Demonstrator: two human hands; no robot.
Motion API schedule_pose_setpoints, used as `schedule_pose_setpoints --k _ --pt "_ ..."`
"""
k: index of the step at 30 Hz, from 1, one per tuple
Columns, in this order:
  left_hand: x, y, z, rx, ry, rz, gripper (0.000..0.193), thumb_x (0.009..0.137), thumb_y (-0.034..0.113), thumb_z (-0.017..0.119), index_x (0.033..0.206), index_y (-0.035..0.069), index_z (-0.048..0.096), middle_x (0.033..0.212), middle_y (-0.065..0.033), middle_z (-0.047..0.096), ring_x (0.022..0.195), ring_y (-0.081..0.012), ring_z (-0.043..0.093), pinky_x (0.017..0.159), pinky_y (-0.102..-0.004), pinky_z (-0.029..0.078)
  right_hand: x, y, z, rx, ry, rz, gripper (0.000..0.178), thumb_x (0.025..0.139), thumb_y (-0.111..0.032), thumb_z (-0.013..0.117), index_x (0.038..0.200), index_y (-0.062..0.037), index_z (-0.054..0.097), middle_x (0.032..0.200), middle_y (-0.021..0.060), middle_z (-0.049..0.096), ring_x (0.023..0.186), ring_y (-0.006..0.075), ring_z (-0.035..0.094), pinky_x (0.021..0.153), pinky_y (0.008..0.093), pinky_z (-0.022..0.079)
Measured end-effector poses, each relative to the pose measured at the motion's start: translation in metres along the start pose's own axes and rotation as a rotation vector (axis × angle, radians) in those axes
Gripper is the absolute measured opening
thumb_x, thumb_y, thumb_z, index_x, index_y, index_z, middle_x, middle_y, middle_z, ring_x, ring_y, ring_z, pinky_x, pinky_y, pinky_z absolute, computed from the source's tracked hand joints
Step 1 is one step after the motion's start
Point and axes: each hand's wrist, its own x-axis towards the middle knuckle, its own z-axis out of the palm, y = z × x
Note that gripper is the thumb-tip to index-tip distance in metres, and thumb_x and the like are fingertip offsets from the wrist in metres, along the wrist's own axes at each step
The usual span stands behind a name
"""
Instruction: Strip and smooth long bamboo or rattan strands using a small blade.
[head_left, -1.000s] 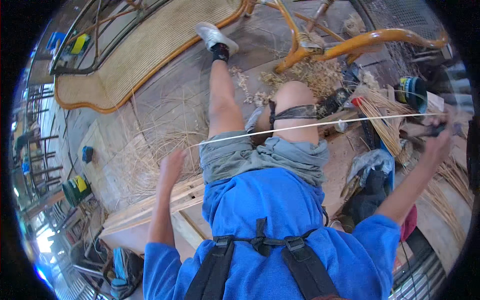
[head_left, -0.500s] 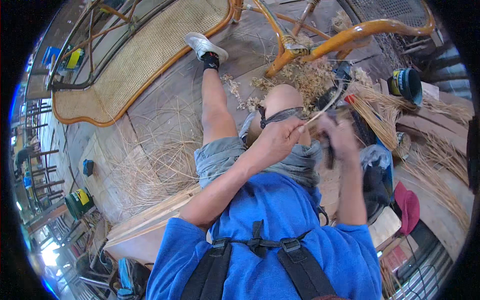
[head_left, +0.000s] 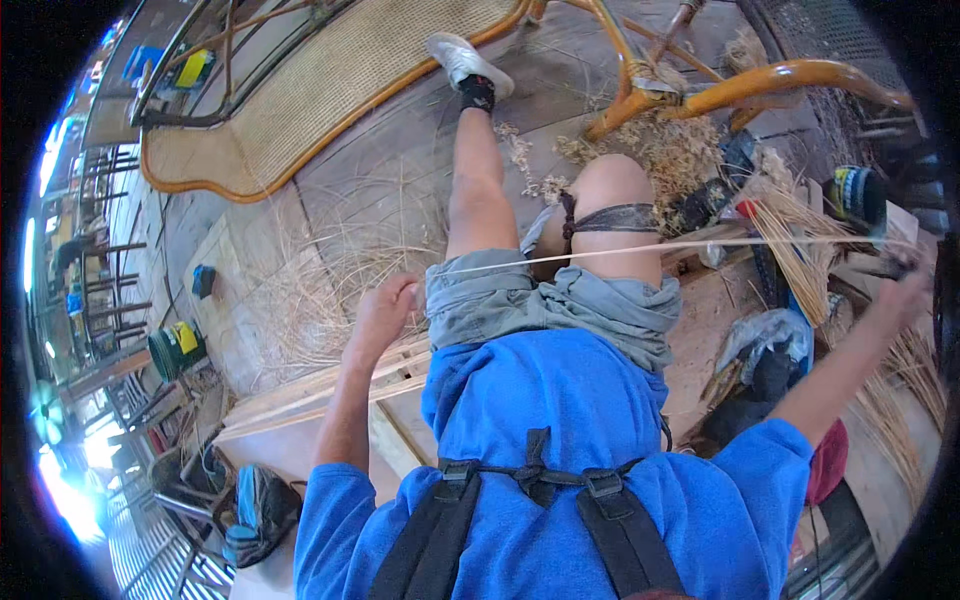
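Note:
A long pale rattan strip (head_left: 590, 252) stretches across my lap, nearly straight. Its left end is pinched in the fingers of my left hand (head_left: 385, 312), beside the leg of my grey shorts. Far out to the right, my right hand (head_left: 908, 288) is closed at the other end of the strip. A small dark object (head_left: 882, 266) is also at that hand; its kind is blurred. Under the strip is my bent right knee, with a dark band (head_left: 620, 218) tied round it.
Thin loose strands (head_left: 335, 290) lie heaped on the floor at left. Bundled rattan strips (head_left: 790, 250) and a dark tub (head_left: 858, 195) are at right. Curly shavings (head_left: 665, 150) lie beneath a curved cane frame (head_left: 790, 76). A woven cane panel (head_left: 330, 90) stands at the far left.
My hands have moved far apart, the left to the left and the right out to the right. The strip, mostly hidden before, is drawn out between them. The view has shifted.

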Motion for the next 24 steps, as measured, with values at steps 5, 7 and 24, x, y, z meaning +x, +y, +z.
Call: schedule_pose_setpoints --k 5,7,24 --pt "0.006 0.040 0.025 -0.316 -0.274 0.044 0.024 0.088 0.021 0.048 0.098 0.002 0.058 0.075 -0.0076 0.059 0.070 -0.0146 0.057 0.065 -0.0292 0.046 0.157 0.011 -0.035 -1.169 -0.129 -0.407 0.029 0.080 -0.032 0.060 0.079 -0.0024 0.060 0.067 0.0068 0.057 0.059 0.0160 0.054 0.051 0.0283 0.044" --pt "0.019 0.084 0.056 -0.491 -0.414 0.212 0.022 0.089 0.020 0.048 0.096 0.002 0.058 0.072 -0.0041 0.057 0.065 -0.0122 0.054 0.062 -0.0278 0.045 0.127 0.066 -0.027 -1.383 -0.405 -0.226 0.056 0.075 -0.047 0.062 0.099 0.0031 0.061 0.075 0.0072 0.061 0.065 0.0217 0.054 0.063 0.0340 0.042" --pt "0.056 0.121 0.084 -0.415 -0.631 0.235 0.021 0.088 0.020 0.046 0.088 0.003 0.057 0.069 -0.0014 0.057 0.052 -0.0093 0.048 0.046 -0.0246 0.041 -0.212 0.152 0.064 -0.404 -0.439 0.258 0.018 0.081 -0.017 0.062 0.070 -0.0055 0.052 0.056 0.0016 0.050 0.047 0.0101 0.047 0.044 0.0236 0.037"
